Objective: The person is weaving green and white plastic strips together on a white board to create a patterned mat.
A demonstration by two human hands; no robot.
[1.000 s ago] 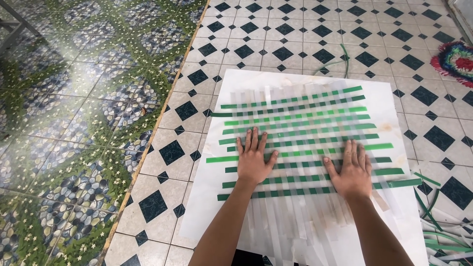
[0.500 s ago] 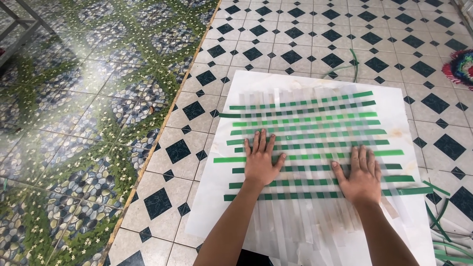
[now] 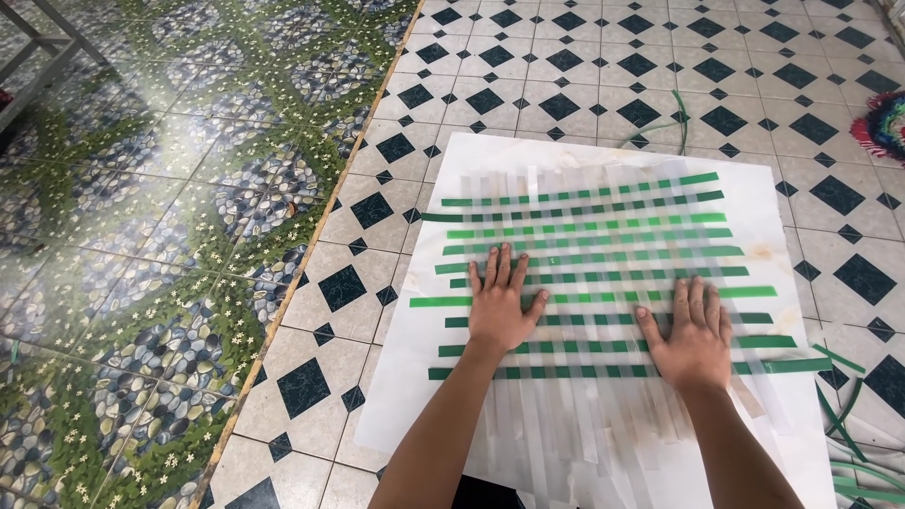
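Observation:
A woven mat of green horizontal strips and pale translucent vertical strips (image 3: 584, 254) lies on a white board (image 3: 773, 203) on the tiled floor. My left hand (image 3: 501, 303) lies flat, fingers spread, on the mat's left part. My right hand (image 3: 691, 335) presses flat on the lower right part, fingers close together. Neither hand holds anything. Loose ends of the pale strips (image 3: 575, 429) trail toward me between my forearms.
Loose green strips (image 3: 853, 434) lie on the floor at the lower right, and another green strip (image 3: 671, 118) beyond the board. A colourful fringed object (image 3: 884, 124) sits at the right edge. Patterned green pebble flooring (image 3: 141, 236) fills the left side.
The view has shifted slightly. My right hand has slid a little lower and to the right on the mat; my left hand stays flat in about the same place.

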